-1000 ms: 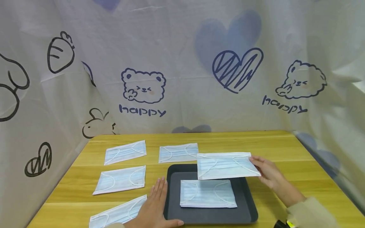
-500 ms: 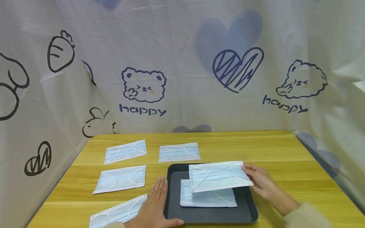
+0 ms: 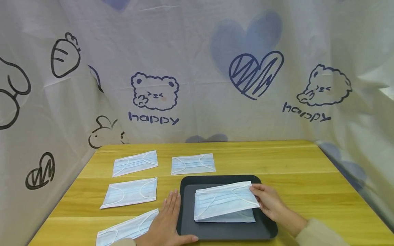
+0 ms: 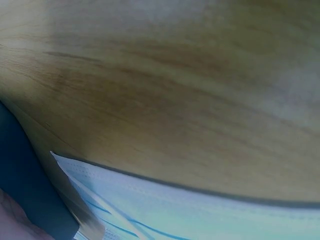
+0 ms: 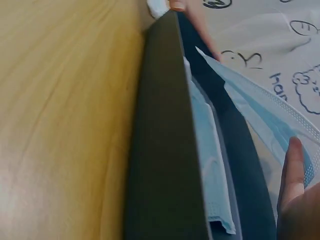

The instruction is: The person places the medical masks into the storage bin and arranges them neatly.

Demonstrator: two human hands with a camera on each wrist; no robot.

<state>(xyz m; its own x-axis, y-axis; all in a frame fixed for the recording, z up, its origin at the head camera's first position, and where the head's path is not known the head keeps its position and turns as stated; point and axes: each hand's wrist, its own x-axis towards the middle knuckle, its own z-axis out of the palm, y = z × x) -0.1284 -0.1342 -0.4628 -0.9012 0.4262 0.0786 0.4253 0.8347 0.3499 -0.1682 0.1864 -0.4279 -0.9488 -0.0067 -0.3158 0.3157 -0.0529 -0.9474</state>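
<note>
My right hand (image 3: 269,201) pinches a pale blue face mask (image 3: 224,200) by its right edge. That mask slants over a stack of masks (image 3: 237,217) in a dark grey tray (image 3: 264,225), its left end low over or on the stack; I cannot tell if they touch. In the right wrist view the held mask (image 5: 270,110) stands tilted above the stacked masks (image 5: 212,165) and the tray wall (image 5: 162,150). My left hand (image 3: 166,222) rests flat with straight fingers along the tray's left side, its thumb at the front rim.
Left of the tray, face masks (image 3: 130,193) lie apart on the wooden table (image 3: 292,160); one mask (image 3: 129,229) is partly behind my left hand. Another mask (image 3: 193,164) lies behind the tray. A printed cloth (image 3: 203,68) hangs around the table's back and sides.
My right hand has brought the held mask left, down and nearer, from above the tray's back right corner to over the stack. My left hand has stayed in place.
</note>
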